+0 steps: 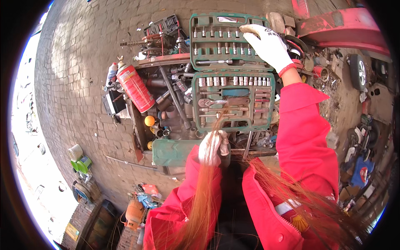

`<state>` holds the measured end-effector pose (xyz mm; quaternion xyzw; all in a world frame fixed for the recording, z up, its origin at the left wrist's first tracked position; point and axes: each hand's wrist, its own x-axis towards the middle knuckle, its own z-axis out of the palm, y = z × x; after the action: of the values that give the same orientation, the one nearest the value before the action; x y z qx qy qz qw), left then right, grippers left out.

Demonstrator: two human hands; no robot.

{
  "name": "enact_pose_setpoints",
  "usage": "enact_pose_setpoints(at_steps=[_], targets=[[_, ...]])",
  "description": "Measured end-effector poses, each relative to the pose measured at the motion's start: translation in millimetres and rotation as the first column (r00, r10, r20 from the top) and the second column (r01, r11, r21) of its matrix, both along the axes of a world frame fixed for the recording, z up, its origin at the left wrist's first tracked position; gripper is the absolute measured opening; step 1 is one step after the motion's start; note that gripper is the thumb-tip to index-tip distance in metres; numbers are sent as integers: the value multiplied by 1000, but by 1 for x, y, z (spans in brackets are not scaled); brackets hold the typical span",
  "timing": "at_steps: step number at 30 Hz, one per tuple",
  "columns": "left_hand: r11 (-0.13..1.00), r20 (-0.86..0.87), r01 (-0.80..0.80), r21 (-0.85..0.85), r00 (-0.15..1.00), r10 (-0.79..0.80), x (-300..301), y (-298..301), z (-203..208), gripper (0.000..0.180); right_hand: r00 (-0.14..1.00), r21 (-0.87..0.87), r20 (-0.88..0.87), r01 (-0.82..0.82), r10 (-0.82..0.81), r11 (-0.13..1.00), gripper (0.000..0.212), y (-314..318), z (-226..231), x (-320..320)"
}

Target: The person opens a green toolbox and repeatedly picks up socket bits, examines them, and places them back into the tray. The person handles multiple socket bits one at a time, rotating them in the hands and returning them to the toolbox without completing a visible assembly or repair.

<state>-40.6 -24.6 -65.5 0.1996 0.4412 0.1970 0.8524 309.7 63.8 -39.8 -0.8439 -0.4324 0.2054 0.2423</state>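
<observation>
Left hand (209,149), in a white glove, is curled up close to the body with its arm bent; I cannot tell if it grips anything. Just ahead of it, the green tool case (250,126) lies wide open, likely so every tool is easy to see. A shiny ratchet (204,103) lies in the case, ahead of the left hand, and small sockets (216,81) line up past it, probably to stay neat. Right hand (263,46) reaches far forward, arm stretched, fingers pointing left over the top half (202,18). Those fingers are partly open, with nothing seen in them; maybe they steady it.
</observation>
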Motion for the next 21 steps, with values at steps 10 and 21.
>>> enact_pose_setpoints(at_steps=[10,21], targets=[[994,1,7,-105,1000,-7,-3,4,1,22,983,-186,-92,142,-161,972,38,92,-16,-53],[1000,-11,3,-6,1000,-3,-4,-2,0,36,943,-301,-14,313,-332,901,47,121,-38,-53]])
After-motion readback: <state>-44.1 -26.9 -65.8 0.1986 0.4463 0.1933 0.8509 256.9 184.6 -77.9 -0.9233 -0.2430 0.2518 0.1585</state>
